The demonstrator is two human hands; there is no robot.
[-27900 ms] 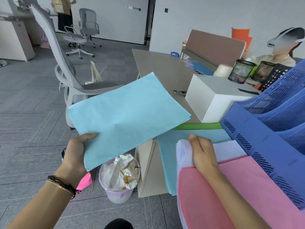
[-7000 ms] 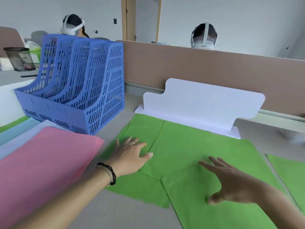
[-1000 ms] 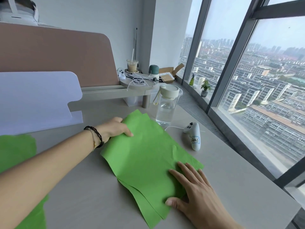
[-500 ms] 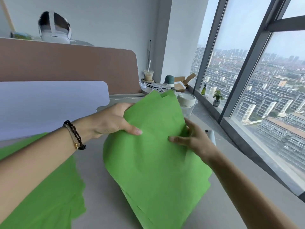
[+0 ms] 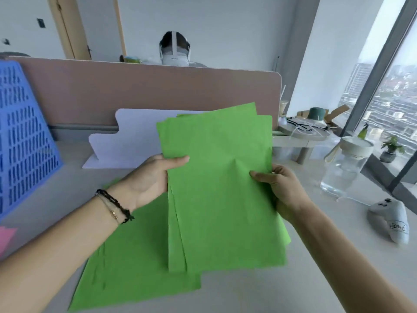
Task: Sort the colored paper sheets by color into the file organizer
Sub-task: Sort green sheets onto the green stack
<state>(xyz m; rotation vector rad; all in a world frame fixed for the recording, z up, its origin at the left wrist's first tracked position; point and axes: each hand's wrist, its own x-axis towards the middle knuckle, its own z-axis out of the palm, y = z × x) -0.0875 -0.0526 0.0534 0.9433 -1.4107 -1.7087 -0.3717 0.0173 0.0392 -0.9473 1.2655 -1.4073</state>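
Note:
I hold a loose stack of green paper sheets (image 5: 220, 188) upright above the desk. My left hand (image 5: 153, 177) grips its left edge, thumb on the front. My right hand (image 5: 278, 188) grips the right edge, thumb on the front. More green sheets (image 5: 135, 267) lie flat on the desk beneath the held stack. The blue file organizer (image 5: 24, 136) stands at the far left, partly cut off by the frame. A corner of pink paper (image 5: 5, 239) shows at the left edge.
A white stand (image 5: 128, 138) sits against the brown desk divider (image 5: 140, 93). A clear water bottle (image 5: 345, 168) and a grey plush toy (image 5: 392, 220) stand on the right. A person with a headset (image 5: 174, 50) sits behind the divider. Windows run along the right.
I have carried the green stack leftward from the window side, and it now hangs over the flat green sheets. Both hands keep their grip. The organizer has come into view.

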